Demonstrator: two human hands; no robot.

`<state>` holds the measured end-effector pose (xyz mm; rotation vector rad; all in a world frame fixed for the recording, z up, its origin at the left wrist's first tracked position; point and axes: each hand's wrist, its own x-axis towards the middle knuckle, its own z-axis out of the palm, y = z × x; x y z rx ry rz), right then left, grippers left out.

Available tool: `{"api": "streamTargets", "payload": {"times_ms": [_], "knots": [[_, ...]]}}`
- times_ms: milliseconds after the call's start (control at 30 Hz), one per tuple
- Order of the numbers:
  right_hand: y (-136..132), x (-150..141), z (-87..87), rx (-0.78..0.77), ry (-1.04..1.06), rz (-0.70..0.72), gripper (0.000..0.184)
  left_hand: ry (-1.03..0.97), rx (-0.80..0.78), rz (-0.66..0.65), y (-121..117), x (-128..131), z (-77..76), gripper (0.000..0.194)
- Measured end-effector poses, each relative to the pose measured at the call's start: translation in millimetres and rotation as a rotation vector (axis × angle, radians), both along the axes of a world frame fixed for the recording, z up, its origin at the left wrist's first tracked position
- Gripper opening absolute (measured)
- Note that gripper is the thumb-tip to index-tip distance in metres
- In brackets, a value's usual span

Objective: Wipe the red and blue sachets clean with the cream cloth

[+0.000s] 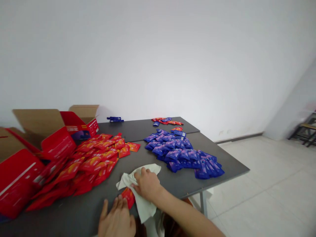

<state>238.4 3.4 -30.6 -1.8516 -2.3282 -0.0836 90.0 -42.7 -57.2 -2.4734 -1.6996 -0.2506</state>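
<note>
Red packet (pixel 128 197), partly hidden by cloth (pixel 145 207) and hands (pixel 148 184), print unreadable

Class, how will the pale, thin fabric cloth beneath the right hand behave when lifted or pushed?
The pale fabric cloth would probably hang floppy, judging by its creases. It looks thin, so probably light. Pushed, it may bunch, as folds gather beside the right hand.

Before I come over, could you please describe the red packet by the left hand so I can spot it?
On the dark table, look between the red pile and blue pile, on the near side. A pale cloth lies under the right hand, and the red packet sits between it and the left hand. Unlike those in the red pile, it lies singly, against the cloth.
</note>
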Motion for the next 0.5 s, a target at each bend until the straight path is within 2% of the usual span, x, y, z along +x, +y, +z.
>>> {"api": "streamTargets", "payload": {"times_ms": [67, 133, 200, 300, 333, 400, 500], "knots": [[-9.6, -0.2, 0.4, 0.016, 0.003, 0.127, 0.044, -0.006, -0.044, -0.014, 3.9, 4.8, 15.2, 0.038], [-16.7, 3.9, -1.0, 0.011, 0.058, 0.168, 0.044, 0.003, -0.054, -0.046, 7.6, 6.6, 22.3, 0.036], [-15.6, 14.3, -1.0, 0.0, 0.116, 0.048, 0.036, 0.013, -0.031, -0.082, 10.7, 5.0, 23.2, 0.04], [-5.4, 34.8, 3.2, 0.022, 0.162, -0.242, 0.032, 0.048, -0.036, -0.131, 14.7, 1.3, 22.6, 0.053], [-3.3, 40.3, 5.2, 0.045, 0.185, -0.279, 0.032, 0.06, -0.053, -0.143, 15.8, 1.3, 23.2, 0.054], [-4.8, 46.1, 9.2, 0.089, 0.249, -0.262, 0.031, 0.079, -0.082, -0.168, 17.8, 4.4, 25.2, 0.055], [-19.1, 41.3, 13.9, 0.125, 0.346, -0.155, 0.03, 0.065, -0.085, -0.171, 23.5, 13.3, 25.2, 0.051]]}}
